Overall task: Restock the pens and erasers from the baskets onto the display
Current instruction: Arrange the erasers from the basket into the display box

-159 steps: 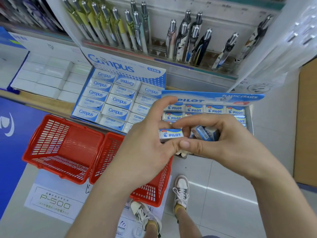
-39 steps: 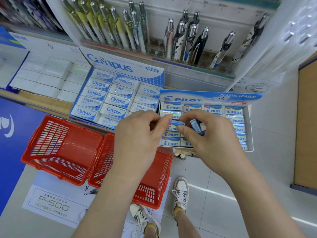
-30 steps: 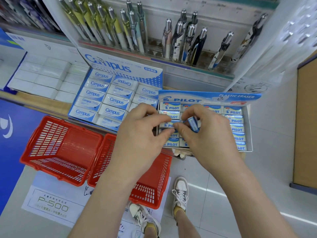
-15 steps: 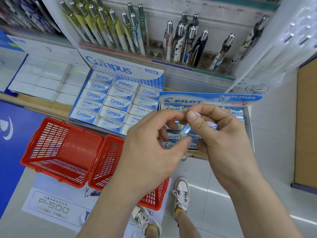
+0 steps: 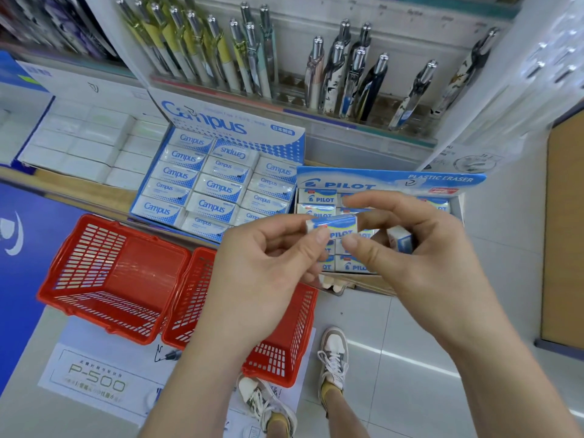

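The blue cardboard Pilot eraser box (image 5: 392,182) lies right of the blue-white cardboard Campus eraser box (image 5: 221,123); two red plastic baskets (image 5: 110,279) stand before them.

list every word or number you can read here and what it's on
"Campus": Campus box flap and its erasers.
"PILOT", "PLASTIC ERASER": Pilot box flap.
"PILOT": held eraser.
"P-500": floor sheet.
Small print on both flaps and the sheet: too small to read.

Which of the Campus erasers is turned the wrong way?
The Campus eraser at the back of the middle column; its name alone reads upside down.
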